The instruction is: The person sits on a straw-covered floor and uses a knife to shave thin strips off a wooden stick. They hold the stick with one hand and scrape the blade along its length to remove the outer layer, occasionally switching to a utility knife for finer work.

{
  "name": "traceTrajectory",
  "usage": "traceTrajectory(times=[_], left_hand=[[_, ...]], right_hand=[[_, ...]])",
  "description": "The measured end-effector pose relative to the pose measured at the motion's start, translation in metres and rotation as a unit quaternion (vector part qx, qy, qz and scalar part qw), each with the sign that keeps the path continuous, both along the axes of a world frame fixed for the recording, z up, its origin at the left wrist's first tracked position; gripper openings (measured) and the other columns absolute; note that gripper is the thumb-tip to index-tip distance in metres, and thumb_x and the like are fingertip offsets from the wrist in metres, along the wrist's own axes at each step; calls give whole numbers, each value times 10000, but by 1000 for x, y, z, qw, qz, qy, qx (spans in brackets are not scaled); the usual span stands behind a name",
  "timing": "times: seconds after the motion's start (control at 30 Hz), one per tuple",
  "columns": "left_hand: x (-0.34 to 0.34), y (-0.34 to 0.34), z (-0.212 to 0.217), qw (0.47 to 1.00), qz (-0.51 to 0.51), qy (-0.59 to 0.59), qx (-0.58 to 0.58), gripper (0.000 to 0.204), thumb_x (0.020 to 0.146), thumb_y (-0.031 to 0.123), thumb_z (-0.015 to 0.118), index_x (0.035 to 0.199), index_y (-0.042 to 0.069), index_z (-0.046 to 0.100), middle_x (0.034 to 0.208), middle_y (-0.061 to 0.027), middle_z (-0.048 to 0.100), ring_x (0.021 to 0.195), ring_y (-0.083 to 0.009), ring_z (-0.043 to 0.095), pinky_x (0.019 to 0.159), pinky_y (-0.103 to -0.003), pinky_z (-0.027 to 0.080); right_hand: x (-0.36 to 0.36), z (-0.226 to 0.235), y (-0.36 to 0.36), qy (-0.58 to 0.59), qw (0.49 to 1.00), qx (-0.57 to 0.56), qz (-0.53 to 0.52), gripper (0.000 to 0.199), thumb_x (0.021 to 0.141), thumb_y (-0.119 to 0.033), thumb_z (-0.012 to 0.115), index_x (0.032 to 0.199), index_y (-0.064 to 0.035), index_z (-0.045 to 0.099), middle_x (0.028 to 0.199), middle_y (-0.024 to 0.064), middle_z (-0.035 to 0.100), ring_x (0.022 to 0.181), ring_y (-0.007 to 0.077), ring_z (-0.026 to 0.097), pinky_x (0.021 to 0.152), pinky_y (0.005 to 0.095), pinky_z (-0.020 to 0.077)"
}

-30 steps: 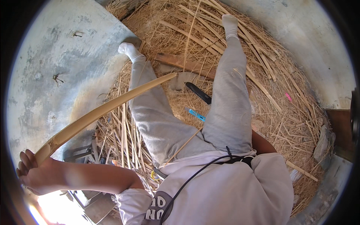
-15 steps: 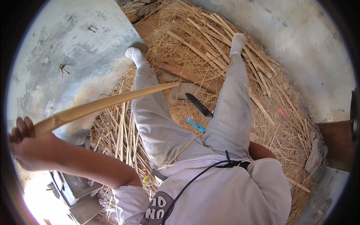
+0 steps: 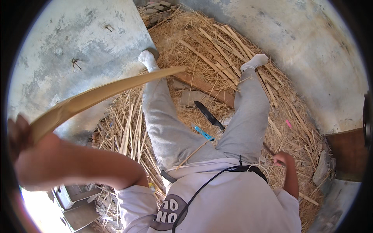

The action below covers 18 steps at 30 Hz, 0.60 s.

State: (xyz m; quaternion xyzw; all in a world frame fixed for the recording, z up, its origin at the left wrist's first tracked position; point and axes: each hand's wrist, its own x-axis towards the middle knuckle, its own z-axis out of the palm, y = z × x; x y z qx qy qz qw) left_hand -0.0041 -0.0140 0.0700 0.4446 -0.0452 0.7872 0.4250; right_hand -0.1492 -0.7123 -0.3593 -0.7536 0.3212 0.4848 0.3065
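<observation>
My left hand (image 3: 22, 141), blurred at the far left, is closed round one end of a long split bamboo strip (image 3: 97, 95). The strip slants up and across my left shin, its far end near the wooden plank. Beside my right hip, low over the straw, my right hand (image 3: 283, 158) is closed on a thin dark object; its kind is hard to make out. Between my legs lie a black-bladed knife (image 3: 209, 114) and a light-blue tool like a box cutter (image 3: 203, 133). A thin sliver of bamboo (image 3: 193, 154) rests on my lap.
Bamboo slats (image 3: 217, 58) lie in the straw near my right foot, and more slats (image 3: 126, 132) beside my left leg. A brown plank (image 3: 210, 87) and a flat stone (image 3: 190, 98) are between my legs. Walls (image 3: 77, 50) stand left and right; a rock (image 3: 321, 169) sits at right.
My right hand has come into sight by my right hip, holding the thin dark object. The bamboo strip's far end has swung upward. My right foot has shifted slightly right.
</observation>
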Motion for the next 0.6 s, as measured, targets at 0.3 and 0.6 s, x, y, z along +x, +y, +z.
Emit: traceTrajectory(times=[0.3, 0.6], left_hand=[[65, -73, -19, 958, -247, 54, 133, 304, 1085, 207, 438, 918, -20, 554, 666, -41, 461, 537, -130, 452, 492, -301, 426], [135, -100, 16, 977, -180, 114, 15, 208, 974, 117, 590, 850, -50, 600, 649, -68, 544, 535, -110, 485, 524, -257, 440]], right_hand=[[-7, 250, 33, -396, 827, -398, -34, 250, 821, -193, 728, 823, -16, 552, 559, 55, 515, 441, 167, 517, 444, 358, 437], [215, 41, 293, -444, 830, 279, -192, 167, 877, -194, 650, 868, -39, 589, 647, 41, 560, 535, 143, 535, 497, 298, 436]])
